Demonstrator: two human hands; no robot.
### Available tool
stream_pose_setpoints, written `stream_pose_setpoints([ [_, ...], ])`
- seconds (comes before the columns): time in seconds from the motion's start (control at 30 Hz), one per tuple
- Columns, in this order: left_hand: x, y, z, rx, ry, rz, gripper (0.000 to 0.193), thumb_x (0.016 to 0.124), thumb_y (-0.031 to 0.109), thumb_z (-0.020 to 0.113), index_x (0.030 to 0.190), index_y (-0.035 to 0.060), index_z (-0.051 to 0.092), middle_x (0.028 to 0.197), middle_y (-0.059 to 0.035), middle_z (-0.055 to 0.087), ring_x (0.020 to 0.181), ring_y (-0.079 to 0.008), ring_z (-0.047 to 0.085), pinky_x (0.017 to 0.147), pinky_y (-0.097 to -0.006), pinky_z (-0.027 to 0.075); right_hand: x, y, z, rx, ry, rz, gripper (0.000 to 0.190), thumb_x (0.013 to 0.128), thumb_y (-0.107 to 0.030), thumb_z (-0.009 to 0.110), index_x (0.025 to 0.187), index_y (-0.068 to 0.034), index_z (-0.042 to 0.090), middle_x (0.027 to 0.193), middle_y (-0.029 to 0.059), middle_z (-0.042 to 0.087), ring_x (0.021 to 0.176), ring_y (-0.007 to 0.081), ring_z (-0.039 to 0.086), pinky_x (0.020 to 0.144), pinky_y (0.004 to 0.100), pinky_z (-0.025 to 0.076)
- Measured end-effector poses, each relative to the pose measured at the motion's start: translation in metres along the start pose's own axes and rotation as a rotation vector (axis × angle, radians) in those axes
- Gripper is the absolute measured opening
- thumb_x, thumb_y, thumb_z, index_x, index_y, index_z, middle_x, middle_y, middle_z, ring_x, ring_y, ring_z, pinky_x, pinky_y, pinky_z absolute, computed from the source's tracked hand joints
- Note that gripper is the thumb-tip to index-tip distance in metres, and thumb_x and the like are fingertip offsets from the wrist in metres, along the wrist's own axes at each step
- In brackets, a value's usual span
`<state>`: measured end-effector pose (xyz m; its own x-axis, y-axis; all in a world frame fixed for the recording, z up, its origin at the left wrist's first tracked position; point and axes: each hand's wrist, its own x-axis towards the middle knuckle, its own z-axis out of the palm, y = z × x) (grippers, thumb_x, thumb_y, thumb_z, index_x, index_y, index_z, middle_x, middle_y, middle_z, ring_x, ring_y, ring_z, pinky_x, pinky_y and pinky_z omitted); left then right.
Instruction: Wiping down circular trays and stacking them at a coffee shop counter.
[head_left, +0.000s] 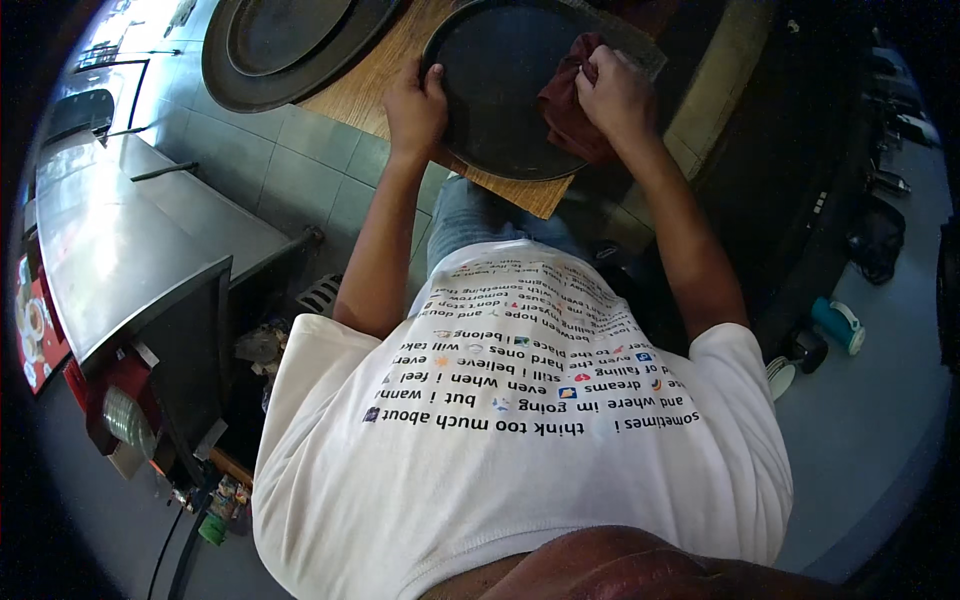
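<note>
A round dark serving tray (495, 82) lies over the front corner of a wooden table (525, 195). My left hand (417, 109) grips its left rim, with the thumb resting up over the edge. On the tray's right side, my right hand (616, 91) holds a bunched dark red cloth (564, 112) against the surface. Part of the cloth hangs loose below my fingers towards the near rim. The upper edge of the tray runs out of the picture.
Further left, a smaller round tray (281, 34) sits on a larger dark tray (225, 86) that overhangs the table's edge. A metal-topped counter (112, 217) stands on my left over the tiled floor (300, 161). Far right, a teal mug (836, 324) rests on a grey surface.
</note>
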<state>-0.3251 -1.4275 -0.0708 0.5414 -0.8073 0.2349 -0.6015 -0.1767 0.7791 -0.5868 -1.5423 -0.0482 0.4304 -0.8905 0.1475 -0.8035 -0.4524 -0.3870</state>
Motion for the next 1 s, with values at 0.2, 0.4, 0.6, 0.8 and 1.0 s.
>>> stream_pose_setpoints([
  [0.2,0.001,-0.009,-0.002,-0.022,-0.005,-0.003,0.023,0.102,0.019,0.066,0.115,0.0004,0.069,0.099,-0.0285,0.073,0.096,-0.0512,0.069,0.081,-0.0543,0.054,-0.015,-0.081,0.025,0.085,0.100,-0.028,0.020,0.095,-0.026,0.076,0.098,-0.008,0.067,0.101,0.0141,0.067,0.093,0.0409,0.068,0.077,0.0533,0.055],
  [0.4,0.002,0.006,-0.013,-0.039,-0.150,-0.037,0.024,0.104,0.019,0.066,0.117,-0.0012,0.069,0.103,-0.0290,0.073,0.095,-0.0486,0.071,0.081,-0.0486,0.055,0.007,-0.108,0.035,0.214,0.009,-0.195,0.023,0.100,-0.030,0.070,0.101,-0.007,0.070,0.102,0.0136,0.066,0.095,0.0406,0.069,0.079,0.0511,0.057],
  [0.6,0.009,-0.004,-0.012,-0.084,-0.115,-0.010,0.023,0.099,0.014,0.067,0.117,0.0007,0.071,0.097,-0.0300,0.071,0.092,-0.0514,0.069,0.077,-0.0554,0.053,0.053,-0.126,0.047,-0.017,0.022,-0.032,0.023,0.101,-0.026,0.066,0.109,-0.006,0.072,0.106,0.0160,0.065,0.097,0.0415,0.069,0.082,0.0509,0.056],
  [0.8,0.017,-0.009,-0.024,-0.170,-0.205,-0.034,0.031,0.099,0.011,0.062,0.127,0.0015,0.070,0.109,-0.0310,0.072,0.101,-0.0514,0.069,0.085,-0.0535,0.056,0.048,-0.147,0.038,0.228,-0.104,-0.317,0.015,0.098,-0.018,0.066,0.101,-0.004,0.068,0.102,0.0184,0.062,0.097,0.0432,0.066,0.084,0.0526,0.055],
  [1.0,0.021,-0.017,-0.014,-0.252,-0.197,0.038,0.034,0.102,0.013,0.060,0.133,0.0017,0.064,0.105,-0.0350,0.069,0.098,-0.0570,0.065,0.081,-0.0614,0.053,0.046,-0.150,0.024,0.049,-0.125,-0.340,0.017,0.100,-0.017,0.063,0.111,-0.005,0.069,0.105,0.0174,0.064,0.096,0.0431,0.066,0.083,0.0517,0.057],
])
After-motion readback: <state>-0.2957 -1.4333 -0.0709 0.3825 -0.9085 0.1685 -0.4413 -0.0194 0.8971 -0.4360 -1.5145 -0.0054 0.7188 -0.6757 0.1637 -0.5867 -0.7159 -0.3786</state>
